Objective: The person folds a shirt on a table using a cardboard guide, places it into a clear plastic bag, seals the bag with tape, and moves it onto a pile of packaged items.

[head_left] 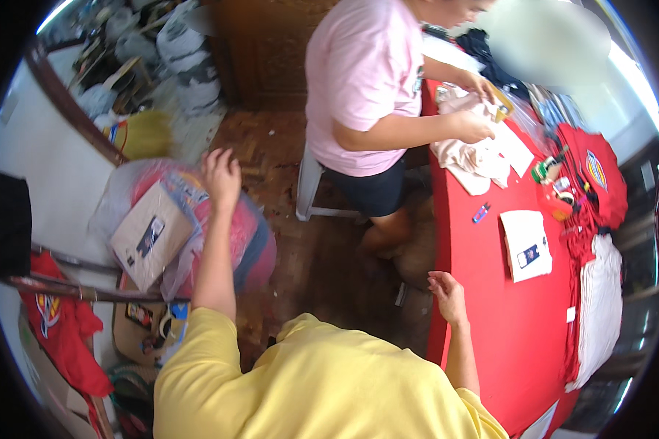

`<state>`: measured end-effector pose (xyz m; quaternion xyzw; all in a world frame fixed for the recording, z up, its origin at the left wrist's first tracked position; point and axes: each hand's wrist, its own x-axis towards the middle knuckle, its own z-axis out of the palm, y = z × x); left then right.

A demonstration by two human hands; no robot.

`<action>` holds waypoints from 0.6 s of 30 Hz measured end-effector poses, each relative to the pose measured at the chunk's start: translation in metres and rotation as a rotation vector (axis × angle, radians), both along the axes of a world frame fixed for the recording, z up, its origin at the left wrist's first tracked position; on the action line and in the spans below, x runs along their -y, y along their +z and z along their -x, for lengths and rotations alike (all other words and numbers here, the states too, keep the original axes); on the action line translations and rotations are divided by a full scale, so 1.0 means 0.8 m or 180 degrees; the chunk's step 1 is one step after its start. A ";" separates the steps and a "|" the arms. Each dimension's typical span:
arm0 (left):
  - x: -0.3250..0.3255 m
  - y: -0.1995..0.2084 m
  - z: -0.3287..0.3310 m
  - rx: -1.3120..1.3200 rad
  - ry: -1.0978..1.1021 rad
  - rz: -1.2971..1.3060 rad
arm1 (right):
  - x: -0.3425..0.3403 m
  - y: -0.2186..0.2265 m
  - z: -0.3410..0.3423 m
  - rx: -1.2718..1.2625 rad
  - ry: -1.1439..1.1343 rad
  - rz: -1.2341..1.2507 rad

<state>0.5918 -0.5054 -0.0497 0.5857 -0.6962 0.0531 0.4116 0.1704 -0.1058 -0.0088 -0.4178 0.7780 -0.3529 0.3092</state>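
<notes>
My left hand [222,175] reaches out over the right edge of a large clear plastic bag [117,194] stuffed with pink, red and blue pieces. It holds nothing, and its fingers are loosely apart. On top of the bag, beside my left forearm, lies a flat beige folded garment [150,238] in clear wrapping with a dark tag. My right hand [449,296] is at the near left edge of the red-covered table [490,322], fingers loosely bent and apart, with nothing in them. Nearest to it on the table is a folded cream garment [523,245] with a dark tag.
Across the table corner, a person in a pink shirt [366,80] handles pale cloth [472,150]. A blue marker-like item [482,213], a tape dispenser [545,172], a red bag [593,175] and white cloth [600,314] lie on the table. A broom [146,135] stands behind the plastic bag.
</notes>
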 end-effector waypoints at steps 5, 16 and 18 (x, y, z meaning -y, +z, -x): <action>-0.004 0.230 0.263 0.0382 -0.1971 0.1854 | -0.043 0.048 -0.015 -0.0310 -0.0364 -0.0019; 0.045 0.260 0.430 0.2900 -0.1978 0.0829 | -0.188 0.016 -0.043 0.0073 -0.1611 0.0608; 0.051 0.236 0.417 0.1002 -0.2521 0.0806 | -0.206 0.015 -0.044 -0.0021 -0.1659 0.0710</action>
